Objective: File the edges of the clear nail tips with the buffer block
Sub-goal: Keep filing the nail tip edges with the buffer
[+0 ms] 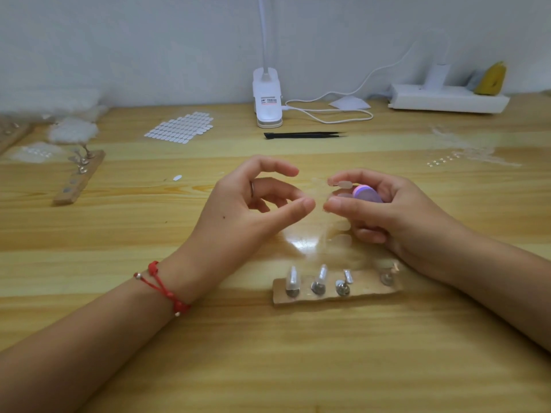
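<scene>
Wooden table (298,353) against a pale wall; the work is held above it, centre. Right hand (399,216): lower fingers curled round the pink-and-purple buffer block (367,194), index and thumb pinching a clear nail tip (343,183) just beside the block. Left hand (247,210): fingers loosely curved and parted, gripping nothing discernible, thumb near a faint clear strip (340,231) too transparent to identify. Wooden holder (366,286) with mounted tips lies just nearer the person.

Assessment: filing not yet engaged. Recommended: pass the tip to the left hand, pinched at its base, and free the block. Then stroke lightly along the edge in one direction. The thin plastic will likely flex or slip under pressure.
</scene>
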The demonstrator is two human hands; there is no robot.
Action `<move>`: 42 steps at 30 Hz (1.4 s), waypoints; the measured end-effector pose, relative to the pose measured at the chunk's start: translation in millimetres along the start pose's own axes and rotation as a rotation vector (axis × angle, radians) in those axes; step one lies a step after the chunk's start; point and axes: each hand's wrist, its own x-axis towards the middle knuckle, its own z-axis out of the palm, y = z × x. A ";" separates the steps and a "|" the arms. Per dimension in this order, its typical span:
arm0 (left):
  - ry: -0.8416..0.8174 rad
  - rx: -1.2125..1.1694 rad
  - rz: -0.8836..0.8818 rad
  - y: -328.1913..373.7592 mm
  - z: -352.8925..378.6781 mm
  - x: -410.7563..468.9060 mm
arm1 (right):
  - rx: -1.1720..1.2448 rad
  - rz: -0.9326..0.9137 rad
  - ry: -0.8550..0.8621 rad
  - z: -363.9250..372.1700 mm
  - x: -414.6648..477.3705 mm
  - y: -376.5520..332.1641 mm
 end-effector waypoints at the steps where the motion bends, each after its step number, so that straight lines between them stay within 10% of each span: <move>1: 0.000 -0.051 -0.032 0.0 -0.7 0.1 | 0.021 0.000 0.013 -0.1 0.3 0.0; 18: -0.091 -0.212 -0.200 -5.4 -1.1 0.3 | 0.018 0.030 -0.079 -1.3 -0.2 -2.9; 36: 0.016 -0.208 -0.002 -1.2 -0.5 -1.8 | -0.053 -0.018 0.027 0.5 1.9 4.0; 42: 0.045 -0.198 0.024 -0.4 0.6 -1.1 | 0.292 0.108 -0.029 -7.2 6.0 -2.7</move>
